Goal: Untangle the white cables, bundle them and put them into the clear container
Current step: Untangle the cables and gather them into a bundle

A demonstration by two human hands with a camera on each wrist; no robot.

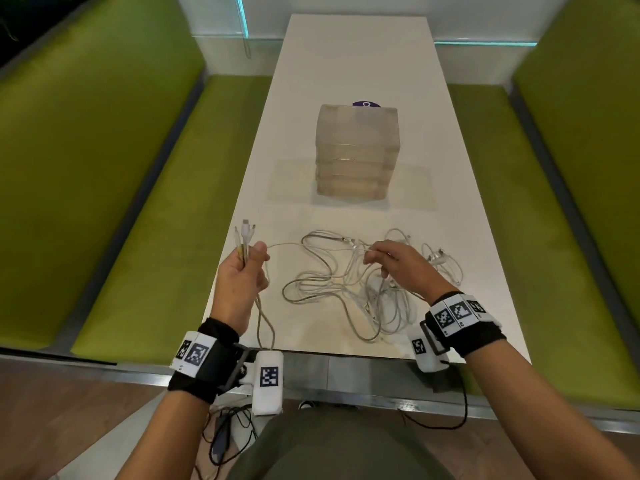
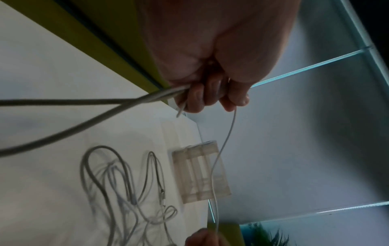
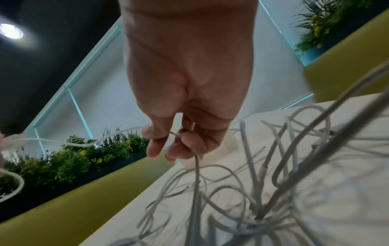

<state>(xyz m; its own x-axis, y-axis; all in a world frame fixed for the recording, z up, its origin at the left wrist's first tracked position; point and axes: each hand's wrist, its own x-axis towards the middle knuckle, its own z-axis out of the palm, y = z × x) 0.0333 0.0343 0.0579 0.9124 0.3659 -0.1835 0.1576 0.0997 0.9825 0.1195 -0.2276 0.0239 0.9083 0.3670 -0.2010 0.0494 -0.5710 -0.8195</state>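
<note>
Both hands lifted over the near end of a long white table (image 1: 356, 64), a single strand stretched between them.

Green benches (image 1: 114, 188) flank the table at left and right of the frame. At centre, well beyond the hands, stands the clear container (image 1: 356, 150), a ribbed box resting on the tabletop. Below it, in the lower middle of the head view, the white cables (image 1: 346, 292) lie in a loose tangle on the surface, with a smaller heap to the right. At lower left, the left hand (image 1: 242, 271) is clenched round a bunch of cable ends, their plugs (image 1: 245, 232) sticking up above the fist. At lower right, the right hand (image 1: 398, 265) pinches the taut strand (image 1: 311, 245) between thumb and fingertips.
</note>
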